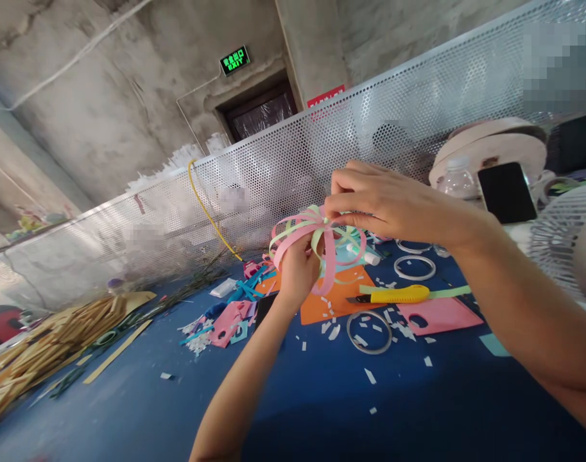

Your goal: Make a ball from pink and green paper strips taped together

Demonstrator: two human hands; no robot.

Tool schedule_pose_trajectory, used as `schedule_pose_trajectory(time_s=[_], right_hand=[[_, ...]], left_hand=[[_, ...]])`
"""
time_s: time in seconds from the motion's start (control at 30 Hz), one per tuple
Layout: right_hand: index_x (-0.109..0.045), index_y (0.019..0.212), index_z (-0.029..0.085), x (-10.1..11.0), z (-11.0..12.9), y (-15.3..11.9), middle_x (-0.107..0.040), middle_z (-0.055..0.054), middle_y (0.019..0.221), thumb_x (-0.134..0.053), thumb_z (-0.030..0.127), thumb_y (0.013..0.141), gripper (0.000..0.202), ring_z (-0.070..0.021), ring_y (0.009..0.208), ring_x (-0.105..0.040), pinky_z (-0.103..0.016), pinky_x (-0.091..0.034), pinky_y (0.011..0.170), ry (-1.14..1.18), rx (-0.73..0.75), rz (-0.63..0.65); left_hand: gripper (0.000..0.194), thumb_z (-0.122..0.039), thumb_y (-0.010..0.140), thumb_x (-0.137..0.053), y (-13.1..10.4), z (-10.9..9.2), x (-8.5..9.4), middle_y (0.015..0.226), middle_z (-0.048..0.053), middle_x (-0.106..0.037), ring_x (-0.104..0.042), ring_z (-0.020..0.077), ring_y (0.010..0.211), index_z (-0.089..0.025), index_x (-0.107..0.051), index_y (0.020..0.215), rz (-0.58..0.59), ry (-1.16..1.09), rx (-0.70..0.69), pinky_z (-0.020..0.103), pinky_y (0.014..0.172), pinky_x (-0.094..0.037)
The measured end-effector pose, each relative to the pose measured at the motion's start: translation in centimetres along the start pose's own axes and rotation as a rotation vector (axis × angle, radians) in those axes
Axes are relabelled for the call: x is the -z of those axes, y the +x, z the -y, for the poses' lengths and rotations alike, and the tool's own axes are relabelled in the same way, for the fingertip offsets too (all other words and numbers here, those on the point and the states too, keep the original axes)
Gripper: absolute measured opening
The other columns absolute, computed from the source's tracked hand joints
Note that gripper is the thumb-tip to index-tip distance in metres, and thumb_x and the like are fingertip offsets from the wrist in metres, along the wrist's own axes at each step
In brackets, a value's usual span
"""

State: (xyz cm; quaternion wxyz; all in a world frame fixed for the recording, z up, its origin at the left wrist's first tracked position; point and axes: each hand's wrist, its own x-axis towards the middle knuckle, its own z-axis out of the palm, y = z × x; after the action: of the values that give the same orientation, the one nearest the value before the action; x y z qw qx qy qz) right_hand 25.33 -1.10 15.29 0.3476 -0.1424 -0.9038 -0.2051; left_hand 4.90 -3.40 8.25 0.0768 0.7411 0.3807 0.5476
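Paper ball [330,260] seemed light, soft and easily creased, best held where its strips [296,236] met; right hand [379,200] pinched there, left hand [297,274] sat inside, its grip unclear.

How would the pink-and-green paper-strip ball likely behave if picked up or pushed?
The pink-and-green paper-strip ball is probably light for its size, being narrow strips with open gaps. It likely flexes when pushed, as the strips bow in thin loops. Hard squeezing might crease such slender bands.

A concrete wall [143,83], exit sign [235,59] and scrap-strewn worktable [162,414] suggest a workshop.
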Motion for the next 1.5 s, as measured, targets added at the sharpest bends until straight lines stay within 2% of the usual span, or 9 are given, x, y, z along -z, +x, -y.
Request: schedule_pose_trajectory(time_s=[0.13,0.4,0.57,0.87,1.07,1.23,1.5], right_hand=[[-0.061,0.091,0.023,-0.1,0.2,0.2,-0.054,-0.005,0.093,-0.043,0.026,0.101,0.021,-0.023,0.091,-0.048,-0.036,-0.039,0.083,-0.049,-0.01,-0.005],[-0.063,0.091,0.023,-0.2,0.5,0.3,-0.056,-0.006,0.091,-0.039,0.026,0.103,0.026,-0.0243,0.09,-0.048,-0.038,-0.038,0.083,-0.191,-0.011,-0.031],[-0.064,0.089,0.025,-0.4,1.0,0.4,-0.059,-0.007,0.093,-0.045,0.023,0.1,0.023,-0.0262,0.094,-0.049,-0.04,-0.036,0.083,-0.215,-0.038,-0.05],[-0.065,0.083,0.021,-1.8,1.0,0.9,-0.063,-0.009,0.093,-0.052,0.016,0.094,0.018,-0.0268,0.093,-0.051,-0.039,-0.034,0.077,-0.276,-0.041,-0.066],[-0.064,0.08,0.021,-2.0,1.4,1.1,-0.063,-0.009,0.09,-0.051,0.018,0.095,0.02,-0.0264,0.092,-0.051,-0.039,-0.034,0.076,-0.337,-0.088,-0.067],[-0.065,0.075,0.02,-2.2,1.5,1.1,-0.062,-0.009,0.088,-0.053,0.018,0.094,0.023,-0.0257,0.091,-0.051,-0.039,-0.036,0.075,-0.305,-0.146,-0.118],[-0.067,0.075,0.021,-2.6,1.9,1.2,-0.061,-0.008,0.086,-0.058,0.021,0.092,0.02,-0.023,0.082,-0.053,-0.037,-0.039,0.066,-0.185,-0.24,-0.212]], left_hand=[[0.031,-0.007,0.088,-0.051,-0.1,0.2,0.1,0.098,0.003,-0.076,-0.068,0.018,0.089,-0.023,-0.076,0.097,0.02,-0.01,0.0,0.032,0.077,-0.057],[0.032,-0.007,0.087,-0.052,-0.2,0.1,-0.1,0.091,0.004,-0.075,-0.07,0.0214,0.095,-0.025,-0.076,0.098,0.013,0.005,-0.002,0.03,0.068,-0.057],[0.035,-0.003,0.085,-0.049,-0.2,0.2,0.1,0.094,0.005,-0.073,-0.066,0.023,0.101,-0.024,-0.073,0.101,0.005,0.121,-0.027,0.034,0.076,-0.056],[0.039,0.006,0.077,-0.048,0.0,0.3,0.3,0.093,0.005,-0.067,-0.06,0.0222,0.091,-0.023,-0.065,0.097,-0.058,0.341,-0.159,0.038,0.086,-0.049],[0.033,0.007,0.077,-0.046,0.0,0.2,0.3,0.077,0.002,-0.063,-0.058,0.0193,0.076,-0.023,-0.06,0.082,-0.033,0.351,-0.112,0.034,0.073,-0.045],[0.03,0.001,0.084,-0.047,0.0,0.3,0.4,0.077,0.002,-0.063,-0.059,0.019,0.076,-0.023,-0.064,0.088,-0.032,0.296,-0.099,0.033,0.069,-0.046],[0.029,-0.002,0.086,-0.049,0.0,0.4,0.5,0.075,0.001,-0.065,-0.06,0.0183,0.074,-0.023,-0.067,0.091,-0.05,0.283,-0.097,0.032,0.067,-0.047]])
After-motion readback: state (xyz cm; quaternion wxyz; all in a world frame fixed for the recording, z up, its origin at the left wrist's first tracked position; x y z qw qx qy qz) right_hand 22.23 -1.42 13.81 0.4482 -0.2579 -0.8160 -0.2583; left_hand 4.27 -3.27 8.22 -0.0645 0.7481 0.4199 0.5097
